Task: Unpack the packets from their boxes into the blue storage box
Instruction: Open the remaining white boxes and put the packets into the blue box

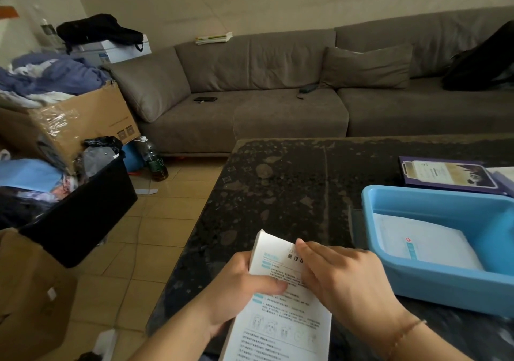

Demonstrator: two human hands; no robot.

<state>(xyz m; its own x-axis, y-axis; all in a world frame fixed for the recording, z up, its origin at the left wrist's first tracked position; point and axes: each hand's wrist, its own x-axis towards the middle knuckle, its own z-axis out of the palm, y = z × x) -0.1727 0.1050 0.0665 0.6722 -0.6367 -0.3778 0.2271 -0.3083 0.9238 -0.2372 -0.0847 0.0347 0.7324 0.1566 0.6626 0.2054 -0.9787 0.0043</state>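
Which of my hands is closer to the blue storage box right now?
Right. The right hand sits beside the blue storage box, close to its near corner, while the left hand holds the white box on the far side from it.

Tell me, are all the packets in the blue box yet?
Not yet. White packets already lie in the blue storage box, so some unpacking looks done. Right now the left hand and right hand hold a white box at its top end, seemingly opening it. A purple box waits on the table behind.
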